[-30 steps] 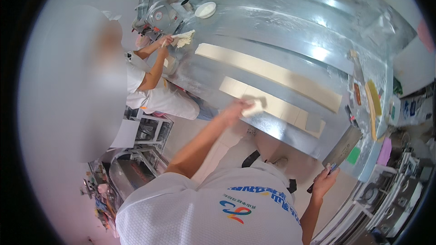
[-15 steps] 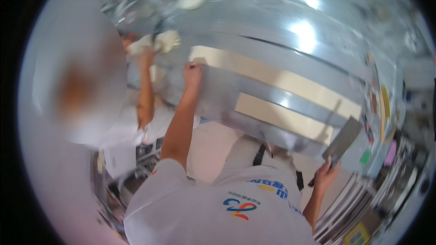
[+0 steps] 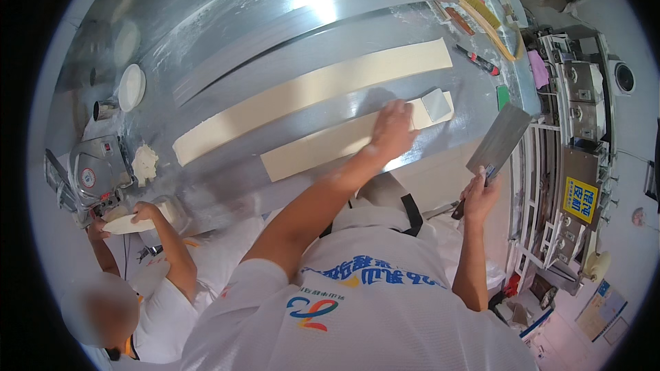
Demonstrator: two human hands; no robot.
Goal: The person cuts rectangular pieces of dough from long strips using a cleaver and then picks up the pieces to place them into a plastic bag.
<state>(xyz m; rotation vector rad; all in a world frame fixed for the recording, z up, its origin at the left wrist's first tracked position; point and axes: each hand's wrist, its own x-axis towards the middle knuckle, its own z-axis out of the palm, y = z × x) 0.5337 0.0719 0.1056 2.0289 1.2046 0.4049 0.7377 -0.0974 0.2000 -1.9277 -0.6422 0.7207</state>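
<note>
Two long pale dough strips lie on the metal table: a longer strip [image 3: 316,93] at the back and a shorter strip [image 3: 330,139] nearer me. Over the shorter strip is my left hand [image 3: 393,129], with bent fingers slightly apart and nothing visible in them. I cannot tell whether it touches the dough. Beside it, a small greyish square piece [image 3: 436,105] rests on the strip's right end. My right hand [image 3: 479,197] is closed round the handle of a cleaver [image 3: 500,139]. The broad blade points up and away, near the table's right front edge.
At the left, a co-worker's hands [image 3: 146,211] hold a dough piece [image 3: 127,224] beside a metal machine [image 3: 100,172]. A white round dish [image 3: 132,88] stands behind. A yellow brush [image 3: 479,10], a red-black tool [image 3: 478,60] and a green block [image 3: 502,97] lie at the right.
My view has turned. My left hand has moved from the longer strip's left end to over the shorter strip's right part. The square piece now shows on that strip. My right hand still holds the cleaver.
</note>
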